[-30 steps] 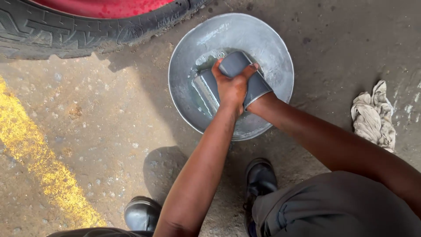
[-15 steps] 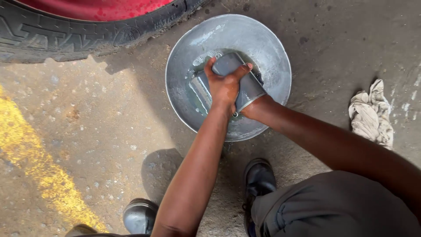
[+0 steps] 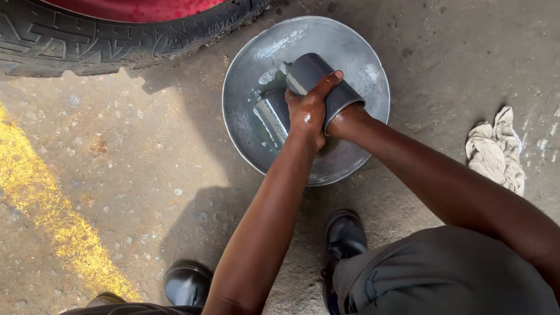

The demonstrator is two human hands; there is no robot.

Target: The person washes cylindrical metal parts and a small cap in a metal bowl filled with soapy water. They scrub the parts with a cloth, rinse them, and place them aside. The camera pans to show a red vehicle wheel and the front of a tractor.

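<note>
My left hand [image 3: 308, 114] still grips the grey cylinder [image 3: 318, 81], fingers wrapped around it; my right hand stays hidden inside, and the cylinder now tilts toward one o'clock in the basin [image 3: 245, 87].

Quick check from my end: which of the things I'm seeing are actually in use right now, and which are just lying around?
In use:
- grey cylinder, gripped outside by the left hand
- right hand, reaching inside the cylinder, hidden from view
- metal basin holding a little liquid under it

Lying about:
- crumpled rag on the ground
- tyre
- yellow painted line
</note>
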